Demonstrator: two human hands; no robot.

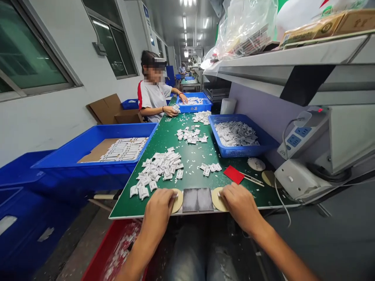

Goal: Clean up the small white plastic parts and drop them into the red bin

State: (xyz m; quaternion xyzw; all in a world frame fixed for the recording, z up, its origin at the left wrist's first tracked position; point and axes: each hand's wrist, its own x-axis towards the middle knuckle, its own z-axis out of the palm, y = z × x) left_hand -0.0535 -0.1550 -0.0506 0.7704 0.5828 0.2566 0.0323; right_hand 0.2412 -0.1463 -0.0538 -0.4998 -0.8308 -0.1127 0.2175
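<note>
At the near edge of the green table, my left hand (160,207) is closed, its fingertips pinching a small white plastic piece against a round tan pad (178,203). My right hand (239,200) mirrors it, pinching another small white piece at a second round tan pad (217,201). My fingers mostly cover both pieces. Between the pads lie two dark grey rectangular plates (197,200), side by side. A large pile of white plastic pieces (159,168) sits beyond my left hand. Beyond the plates is a smaller group of white pieces (210,168).
A red square (233,175) and thin sticks (252,179) lie beyond my right hand. A blue basket (243,151) of white pieces stands at right, below a shelf (293,58). Blue trays (96,168) flank the left. A co-worker (154,93) handles pieces at the far end.
</note>
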